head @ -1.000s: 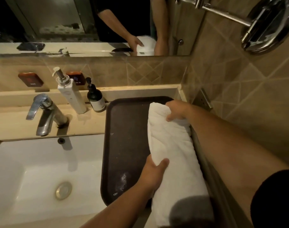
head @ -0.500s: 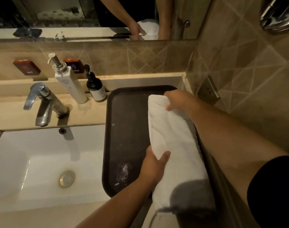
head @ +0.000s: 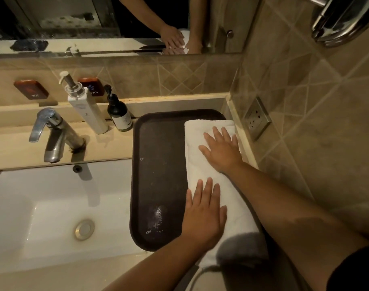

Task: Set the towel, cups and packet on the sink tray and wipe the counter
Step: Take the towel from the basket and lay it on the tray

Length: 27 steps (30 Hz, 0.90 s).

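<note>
A folded white towel (head: 202, 171) lies lengthwise along the right side of the dark brown tray (head: 158, 164), which sits on the counter right of the sink. My right hand (head: 221, 150) rests flat on the towel's far half, fingers spread. My left hand (head: 204, 213) lies flat on the towel's near half, palm down. Neither hand grips the cloth. The towel's near end hangs past the tray's front edge. No cups or packet are in view.
A white basin (head: 59, 206) with a chrome tap (head: 53, 135) is at the left. A white pump bottle (head: 84, 108) and a dark pump bottle (head: 118, 114) stand behind the tray. A tiled wall with a socket (head: 257, 118) closes the right side.
Both hands let go of the towel's ends and now press flat on top of it. The towel has settled onto the tray's right side.
</note>
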Motion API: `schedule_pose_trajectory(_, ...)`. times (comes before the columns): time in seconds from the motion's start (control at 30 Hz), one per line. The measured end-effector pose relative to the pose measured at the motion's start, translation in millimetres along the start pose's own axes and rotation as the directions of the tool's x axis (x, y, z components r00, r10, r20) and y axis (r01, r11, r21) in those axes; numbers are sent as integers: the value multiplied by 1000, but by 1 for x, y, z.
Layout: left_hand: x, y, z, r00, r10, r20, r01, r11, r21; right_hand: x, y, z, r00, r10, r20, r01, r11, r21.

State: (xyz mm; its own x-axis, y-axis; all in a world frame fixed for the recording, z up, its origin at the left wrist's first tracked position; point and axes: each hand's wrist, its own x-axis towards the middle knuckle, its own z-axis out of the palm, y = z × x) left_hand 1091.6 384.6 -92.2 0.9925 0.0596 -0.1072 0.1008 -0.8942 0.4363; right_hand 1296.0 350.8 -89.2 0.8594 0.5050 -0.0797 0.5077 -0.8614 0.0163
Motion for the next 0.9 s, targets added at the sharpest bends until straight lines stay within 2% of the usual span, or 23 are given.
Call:
schedule_pose_trajectory(0.27, 2, -2, 8, 996, -38, 79, 33, 998, 57, -2, 4, 14, 999, -8, 49, 6, 999, 50)
schedule_pose_trajectory(0.43, 1, -5, -13, 990, -30, 137, 23, 999, 49, 1, 6, -5, 989, -5, 151, 0, 999, 37)
schedule_pose_trajectory(0.5, 0, -12, -29, 992, -8, 123, 3, 999, 42, -1, 5, -17, 988, -4, 154, 1, 1000, 18)
schedule_pose_trajectory(0.57, -1, -20, -52, 998, 6, 63, -9, 999, 49, -6, 4, -32, 991, 1, 131, -10, 997, 71)
schedule_pose_trajectory(0.63, -1, -30, -75, 998, -47, 49, 46, 999, 22, -11, 0, -54, 985, 15, 171, -44, 984, 171)
schedule_pose_trajectory(0.67, -2, -36, -87, 996, -78, 51, 78, 997, 13, -13, -3, -67, 978, -5, 209, -29, 987, 159)
schedule_pose_trajectory(0.77, -6, -51, -120, 988, -121, -91, 125, 991, 41, -29, -16, -104, 970, -64, 233, 47, 996, 82)
schedule_pose_trajectory(0.83, -14, -58, -137, 954, -92, -285, 125, 987, 98, -51, -24, -118, 991, -39, 131, 25, 994, 105)
schedule_pose_trajectory(0.9, -26, -65, -147, 898, -36, -438, 123, 977, 173, -80, -35, -123, 998, 19, -55, -11, 991, 131)
